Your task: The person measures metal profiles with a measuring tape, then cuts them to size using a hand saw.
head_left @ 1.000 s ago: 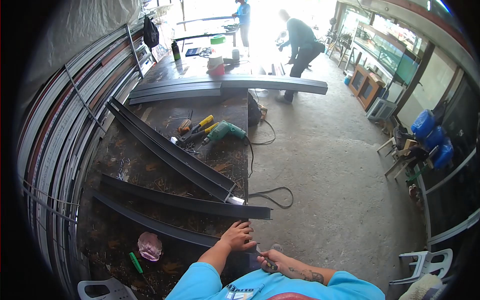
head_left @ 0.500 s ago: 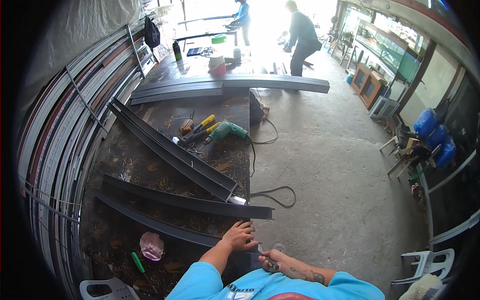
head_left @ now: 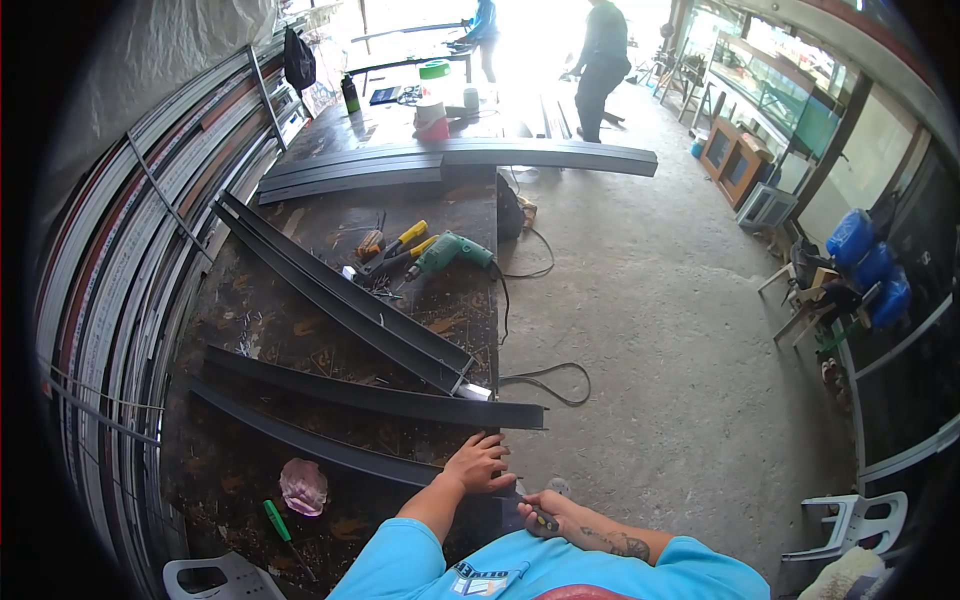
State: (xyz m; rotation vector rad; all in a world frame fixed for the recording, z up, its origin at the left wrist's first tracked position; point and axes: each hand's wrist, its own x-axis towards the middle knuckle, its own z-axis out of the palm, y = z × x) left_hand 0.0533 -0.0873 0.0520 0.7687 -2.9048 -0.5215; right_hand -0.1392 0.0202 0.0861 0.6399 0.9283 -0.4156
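Observation:
My left hand (head_left: 478, 465) lies with its fingers spread on the end of the nearest dark metal profile (head_left: 330, 443), at the table's right edge. Just right of it, my right hand (head_left: 548, 514) is wrapped round a dark-handled tool (head_left: 541, 518), whose tip points at the profile's end. Beyond them lies another dark profile (head_left: 370, 388), running nearly parallel. A green screwdriver (head_left: 277, 520) and a crumpled pink wrapper (head_left: 303, 487) rest on the table left of my arm.
Farther up the table (head_left: 345, 235) are a green drill (head_left: 450, 254), yellow-handled cutters (head_left: 405, 240), joined dark profiles (head_left: 340, 290) and grey bars (head_left: 460, 158). Two people work in the background. A cable loop (head_left: 550, 385) lies on the floor, a white chair (head_left: 850, 525) at the right.
The view has shifted slightly. The background person in dark clothes stands more upright. My hands keep nearly the same place and hold.

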